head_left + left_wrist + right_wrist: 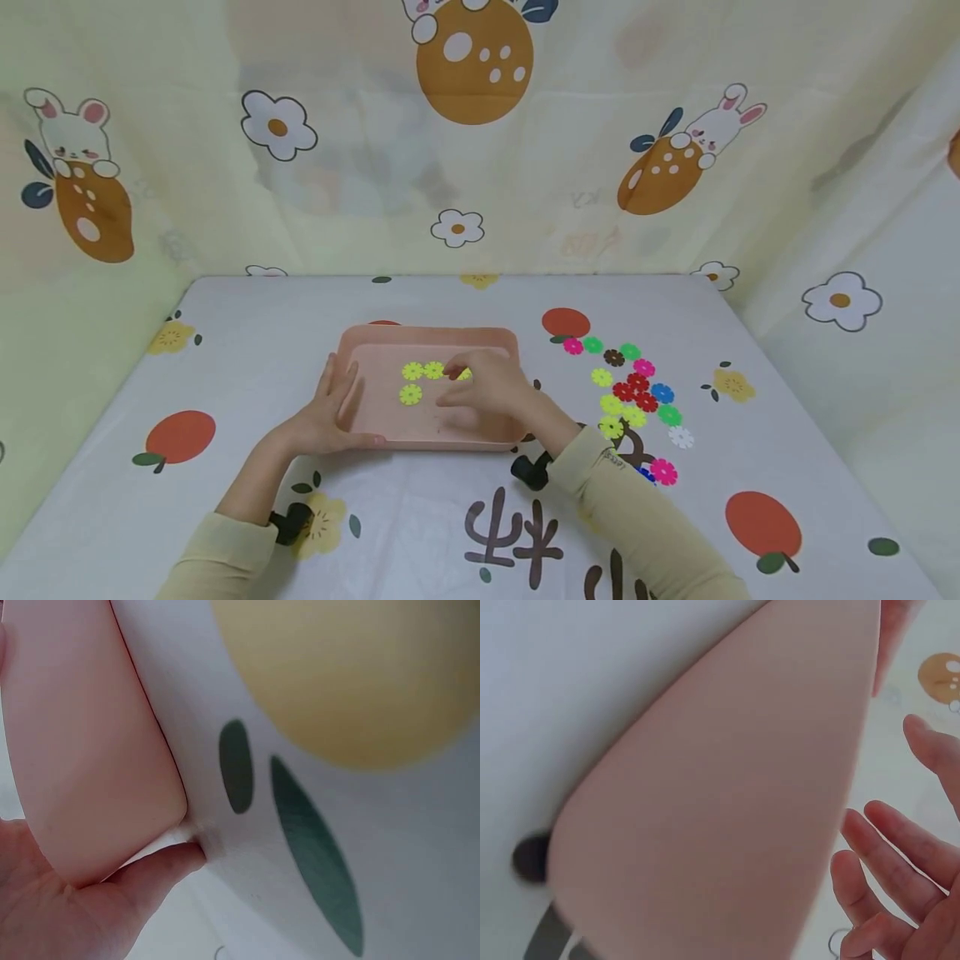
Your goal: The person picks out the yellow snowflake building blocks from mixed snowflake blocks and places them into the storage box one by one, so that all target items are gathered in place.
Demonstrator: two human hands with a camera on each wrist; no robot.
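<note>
A pink rectangular tray (435,335) lies on the table. My left hand (322,417) holds its near left corner, fingers over the left rim and thumb along the front wall; the left wrist view shows the thumb (161,874) beside the tray's corner. Inside the tray are several yellow flower-shaped pieces (410,394), one partly hidden behind right-hand fingers. My right hand (491,385) hovers over the tray's right half. In the right wrist view its fingers (900,862) are spread and loosely bent, with nothing between them.
Right of the tray, loose flower pieces (637,382) in red, yellow, green, pink, blue, white and brown are scattered on the printed tablecloth (405,525). Some lie close to the right sleeve (637,508). A patterned curtain (360,208) hangs behind the table.
</note>
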